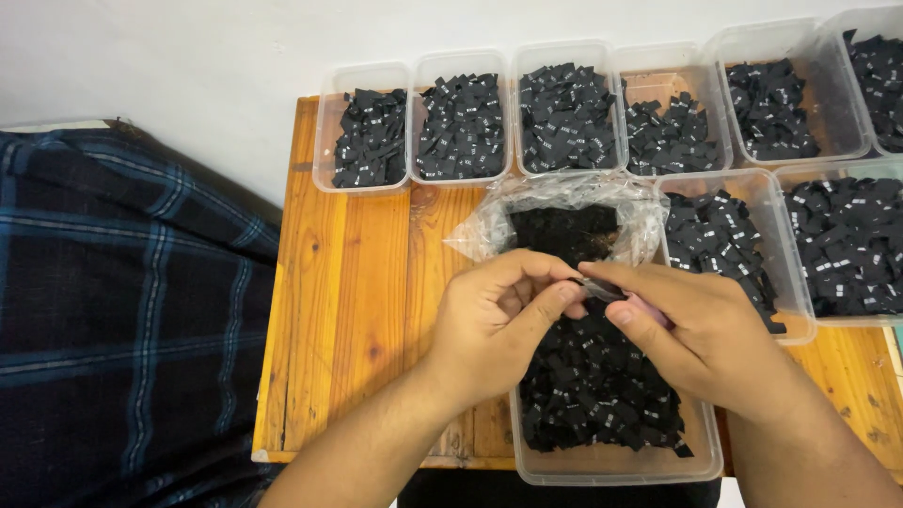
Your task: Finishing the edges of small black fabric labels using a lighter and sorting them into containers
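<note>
While both hands meet above the nearest clear plastic tub, which serves as the landmark for everything else, that tub sits at the near edge of a wooden table and is heaped with small black fabric labels bearing tiny white marks; the left hand hovers over the tub's left half with its fingers curled inward, thumb and forefinger pinched on a small dark label; the right hand hovers over the tub's right half, its thumb and forefinger extended and closed on the same label from the other side, so the piece is gripped between the two hands just above the heap; something pinkish shows under the right fingers, too hidden to identify; directly beyond the tub lies an open, crumpled clear plastic bag holding more black labels; to the right of the bag, and beyond the tub's right side, stand two more clear tubs filled with similar labels; farther still, a row of six clear tubs lines the table's far edge against a pale wall; well to the left of the landmark tub, off the table, spreads a dark blue checked cloth.
</note>
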